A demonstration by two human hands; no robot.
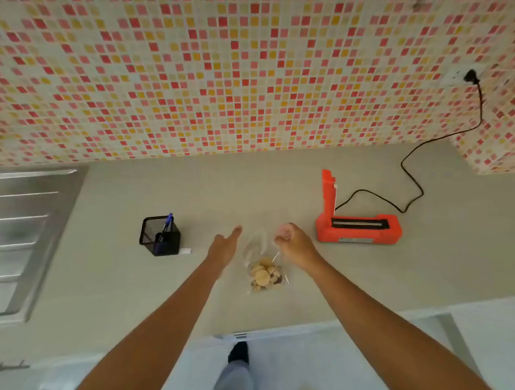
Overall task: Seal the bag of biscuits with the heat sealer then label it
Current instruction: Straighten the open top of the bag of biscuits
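A pink-and-yellow mosaic wall backs the pale bench (250, 188), where the bag of biscuits (265, 275) lies between the hands. The right hand (295, 245) appears to pinch its open top with curled fingers, probably to carry it to the heat sealer (359, 229) nearby, lid raised ready. The left hand (222, 250) hovers straight-fingered, holding nothing. The pen holder (160, 237) and label (185, 251) wait at the left.

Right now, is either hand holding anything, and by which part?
The right hand pinches the clear biscuit bag by its top edge. The left hand is open beside the bag, holding nothing.
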